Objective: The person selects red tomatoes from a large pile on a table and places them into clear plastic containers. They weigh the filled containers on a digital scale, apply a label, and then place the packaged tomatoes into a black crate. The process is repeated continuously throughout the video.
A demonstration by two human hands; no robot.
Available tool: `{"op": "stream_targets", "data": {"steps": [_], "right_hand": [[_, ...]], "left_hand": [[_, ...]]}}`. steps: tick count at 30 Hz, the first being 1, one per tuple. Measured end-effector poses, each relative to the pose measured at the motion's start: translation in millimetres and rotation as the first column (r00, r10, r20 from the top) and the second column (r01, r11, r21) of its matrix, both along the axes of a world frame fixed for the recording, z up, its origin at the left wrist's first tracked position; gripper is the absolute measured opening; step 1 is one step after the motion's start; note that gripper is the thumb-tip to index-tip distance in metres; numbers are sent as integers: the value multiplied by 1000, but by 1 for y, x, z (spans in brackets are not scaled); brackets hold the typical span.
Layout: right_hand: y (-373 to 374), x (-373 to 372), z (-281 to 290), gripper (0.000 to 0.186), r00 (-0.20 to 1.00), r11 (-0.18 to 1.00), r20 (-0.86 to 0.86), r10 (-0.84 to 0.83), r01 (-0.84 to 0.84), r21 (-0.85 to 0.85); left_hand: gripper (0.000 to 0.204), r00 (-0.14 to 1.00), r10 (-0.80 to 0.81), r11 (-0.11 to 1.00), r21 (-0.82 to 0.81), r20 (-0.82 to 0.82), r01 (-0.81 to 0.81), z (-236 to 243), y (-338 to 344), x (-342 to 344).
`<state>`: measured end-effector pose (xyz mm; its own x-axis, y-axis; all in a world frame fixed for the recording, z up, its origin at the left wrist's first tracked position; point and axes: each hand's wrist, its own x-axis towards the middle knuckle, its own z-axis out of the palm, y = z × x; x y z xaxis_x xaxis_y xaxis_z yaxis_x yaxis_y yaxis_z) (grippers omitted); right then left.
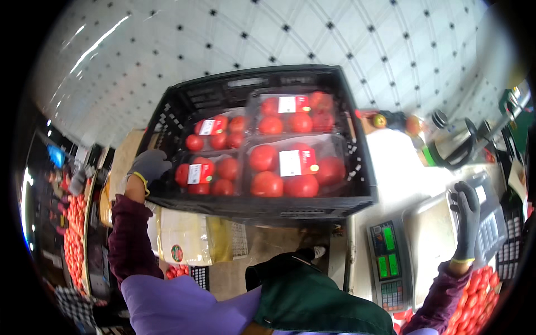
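Observation:
A black plastic crate (357, 167) holds several clear packs of red tomatoes (265, 184), each with a red and white label. My left hand (148, 170), in a grey glove, grips the crate's left side near the front corner. My gloved right hand (467, 218) is apart from the crate at the right, fingers extended and slightly bent, beside a stack of clear plastic containers (491, 229); I cannot tell whether it touches them. A weighing scale (385, 296) with green displays sits below that hand.
Loose tomatoes lie at the lower right (480, 296) and far left (74, 245). Wrapped boxes (184, 240) are below the crate. A metal appliance (458, 145) and some fruit (379, 121) stand at the back right of the white table (391, 167).

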<state>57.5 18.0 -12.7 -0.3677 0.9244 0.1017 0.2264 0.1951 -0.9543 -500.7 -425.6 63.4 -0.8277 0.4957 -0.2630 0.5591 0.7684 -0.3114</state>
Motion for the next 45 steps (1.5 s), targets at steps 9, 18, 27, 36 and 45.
{"op": "stream_targets", "data": {"steps": [9, 18, 27, 36, 45], "right_hand": [[80, 191, -95, 34, 219, 813, 784, -581, 124, 568], [95, 224, -85, 11, 95, 856, 855, -510, -42, 516], [106, 260, -78, 7, 221, 836, 806, -549, 177, 520], [-77, 154, -1, 18, 456, 636, 530, -715, 109, 764], [-184, 85, -79, 17, 468, 842, 717, -517, 127, 524]], "left_hand": [[24, 332, -927, 166, 606, -172, 778, 0, 328, 175], [37, 314, -829, 277, -148, 463, 949, -190, 533, 258], [27, 245, -816, 425, 258, 523, 868, -246, 556, 240], [19, 232, -798, 433, 261, 556, 863, -202, 593, 216], [18, -191, -882, 302, 828, 431, 473, -62, 544, 362]]}}
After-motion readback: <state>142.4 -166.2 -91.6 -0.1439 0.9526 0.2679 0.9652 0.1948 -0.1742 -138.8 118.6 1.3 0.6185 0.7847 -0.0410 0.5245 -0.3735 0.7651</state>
